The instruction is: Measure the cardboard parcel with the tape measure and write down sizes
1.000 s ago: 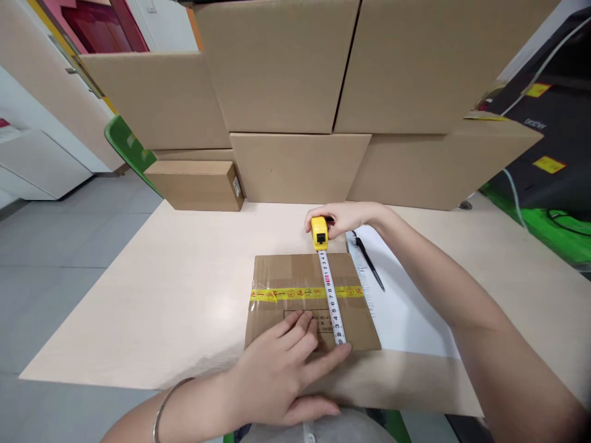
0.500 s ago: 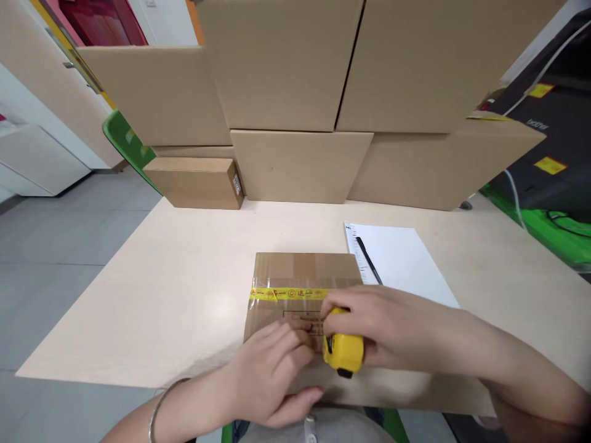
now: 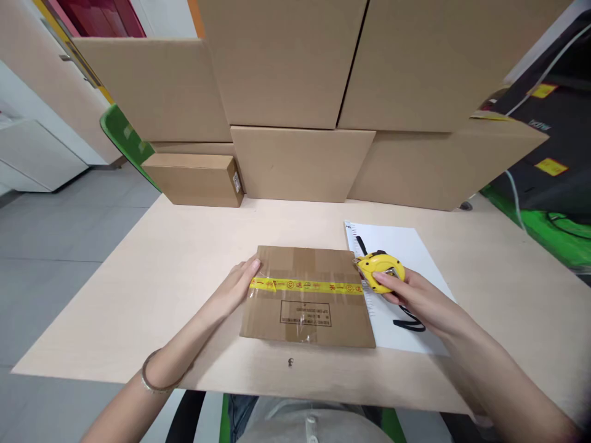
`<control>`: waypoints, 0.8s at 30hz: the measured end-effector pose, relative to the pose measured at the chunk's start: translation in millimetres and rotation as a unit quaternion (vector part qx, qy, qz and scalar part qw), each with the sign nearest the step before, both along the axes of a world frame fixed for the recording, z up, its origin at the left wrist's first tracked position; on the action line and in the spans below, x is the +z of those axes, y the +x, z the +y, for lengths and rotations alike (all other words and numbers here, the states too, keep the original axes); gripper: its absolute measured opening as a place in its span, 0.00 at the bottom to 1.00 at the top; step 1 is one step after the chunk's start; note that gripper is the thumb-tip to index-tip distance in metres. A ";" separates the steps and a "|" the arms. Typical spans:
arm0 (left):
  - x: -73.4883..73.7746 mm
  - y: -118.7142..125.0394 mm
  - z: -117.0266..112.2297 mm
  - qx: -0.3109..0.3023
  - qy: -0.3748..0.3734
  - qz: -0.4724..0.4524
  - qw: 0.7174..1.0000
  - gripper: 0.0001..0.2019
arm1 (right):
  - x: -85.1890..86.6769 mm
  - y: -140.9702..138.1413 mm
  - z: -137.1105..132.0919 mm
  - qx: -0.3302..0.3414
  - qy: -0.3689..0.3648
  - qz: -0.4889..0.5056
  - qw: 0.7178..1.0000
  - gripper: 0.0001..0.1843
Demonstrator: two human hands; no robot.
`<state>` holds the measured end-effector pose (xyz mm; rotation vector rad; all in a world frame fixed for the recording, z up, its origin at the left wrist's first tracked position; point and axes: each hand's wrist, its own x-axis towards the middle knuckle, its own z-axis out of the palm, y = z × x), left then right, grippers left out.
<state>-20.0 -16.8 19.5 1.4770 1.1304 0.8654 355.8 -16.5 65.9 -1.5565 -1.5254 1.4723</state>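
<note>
A flat cardboard parcel (image 3: 307, 307) with a yellow tape strip across it lies on the pale table (image 3: 175, 271). My left hand (image 3: 237, 286) rests flat against the parcel's left edge, fingers stretched out. My right hand (image 3: 409, 295) grips a yellow tape measure (image 3: 381, 269) just right of the parcel, over a white sheet of paper (image 3: 401, 246). The tape blade is wound in. A black pen (image 3: 361, 245) lies on the paper, mostly hidden behind the tape measure.
Large cardboard boxes (image 3: 286, 67) are stacked along the table's far edge, with a small box (image 3: 196, 179) at the left. A green chair back (image 3: 124, 138) stands behind it. A black machine (image 3: 549, 141) sits at the right. A small dark mark (image 3: 290, 362) shows near the front edge.
The tape blade, stretched across the parcel a second ago, is wound in. My right hand carried the tape measure to the parcel's right side. My left hand shifted from the front to the left edge.
</note>
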 end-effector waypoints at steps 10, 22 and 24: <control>23.2 -30.2 7.1 -0.054 0.198 -0.052 0.977 0.36 | 27.5 22.5 -14.3 -0.105 0.069 0.105 0.987 0.25; -15.3 -36.5 -11.2 -0.069 0.283 0.012 0.957 0.59 | 110.9 -117.6 12.9 0.303 0.320 -0.164 0.883 0.14; -16.5 -37.6 -12.1 -0.061 0.280 0.026 0.958 0.61 | 111.7 -139.2 17.8 0.345 0.348 -0.188 0.851 0.12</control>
